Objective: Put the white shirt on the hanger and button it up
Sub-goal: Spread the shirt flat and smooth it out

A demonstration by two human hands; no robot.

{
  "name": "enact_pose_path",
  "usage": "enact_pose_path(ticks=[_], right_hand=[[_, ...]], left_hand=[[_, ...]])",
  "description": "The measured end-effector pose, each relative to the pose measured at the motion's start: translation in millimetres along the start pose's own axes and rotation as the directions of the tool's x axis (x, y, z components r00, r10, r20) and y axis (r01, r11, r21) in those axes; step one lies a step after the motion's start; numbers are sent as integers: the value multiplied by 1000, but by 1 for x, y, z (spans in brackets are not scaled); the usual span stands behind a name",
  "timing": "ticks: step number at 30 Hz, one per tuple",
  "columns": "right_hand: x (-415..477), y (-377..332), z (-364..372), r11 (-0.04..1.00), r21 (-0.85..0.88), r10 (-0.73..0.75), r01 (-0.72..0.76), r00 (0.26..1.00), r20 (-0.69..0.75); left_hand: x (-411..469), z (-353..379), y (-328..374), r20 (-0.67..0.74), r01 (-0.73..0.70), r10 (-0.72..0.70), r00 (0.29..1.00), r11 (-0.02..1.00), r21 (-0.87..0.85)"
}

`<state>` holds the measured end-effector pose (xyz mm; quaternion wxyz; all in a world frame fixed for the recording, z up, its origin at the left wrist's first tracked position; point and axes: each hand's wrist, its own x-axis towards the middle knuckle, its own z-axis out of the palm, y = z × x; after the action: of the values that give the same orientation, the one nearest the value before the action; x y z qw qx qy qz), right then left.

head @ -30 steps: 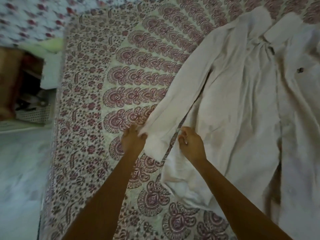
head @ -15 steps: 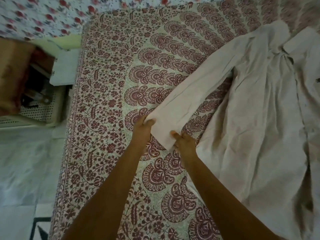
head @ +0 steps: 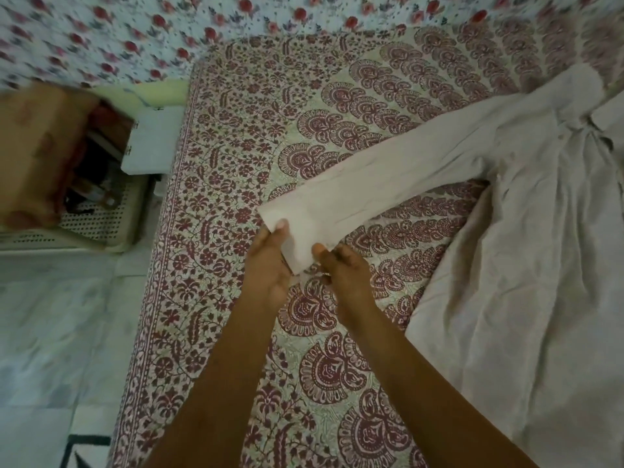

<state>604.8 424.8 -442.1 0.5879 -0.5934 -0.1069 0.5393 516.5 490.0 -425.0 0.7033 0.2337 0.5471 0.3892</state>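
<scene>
The white shirt (head: pixel 526 238) lies spread on the bed at the right, collar toward the far right. Its long sleeve (head: pixel 371 184) stretches out leftward across the patterned bedsheet (head: pixel 236 136). My left hand (head: pixel 270 265) pinches the left corner of the sleeve cuff with the thumb on top. My right hand (head: pixel 341 271) grips the cuff's near edge from the right. No hanger is in view.
The bed's left edge runs down the middle left, with pale tiled floor (head: pixel 50 315) beyond it. A white perforated basket (head: pixel 101 217) and a brown cardboard box (head: pixel 37 146) stand on the floor at the left. A flowered cloth (head: pixel 135 32) covers the far side.
Both hands have pulled the cuff leftward, away from the shirt body. The sleeve now lies stretched straight, and bedsheet shows between it and the body. The view has shifted left.
</scene>
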Motion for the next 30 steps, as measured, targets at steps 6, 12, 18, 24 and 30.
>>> enact_pose_path(ticks=[6, 12, 18, 24, 30], right_hand=[[25, -3, 20, 958, -264, -111, 116, 993, 33], [20, 32, -49, 698, -702, -239, 138, 970, -47], [7, 42, -108, 198, -980, -479, -4, 872, -100], [-20, 67, -139, 193, -979, -277, -65, 953, -118], [-36, 60, -153, 213, -976, -200, 38, 980, -5]], left_hand=[[36, -19, 22, -327, -151, 219, 919, 964, 221], [77, -39, 5, -259, -116, 405, 877, 702, 703], [92, -47, 5, 16, -219, 546, 837, 308, 926], [88, -47, 3, 79, -8, 164, 983, -395, 919], [46, -29, -25, 61, -3, 303, 951, -187, 982]])
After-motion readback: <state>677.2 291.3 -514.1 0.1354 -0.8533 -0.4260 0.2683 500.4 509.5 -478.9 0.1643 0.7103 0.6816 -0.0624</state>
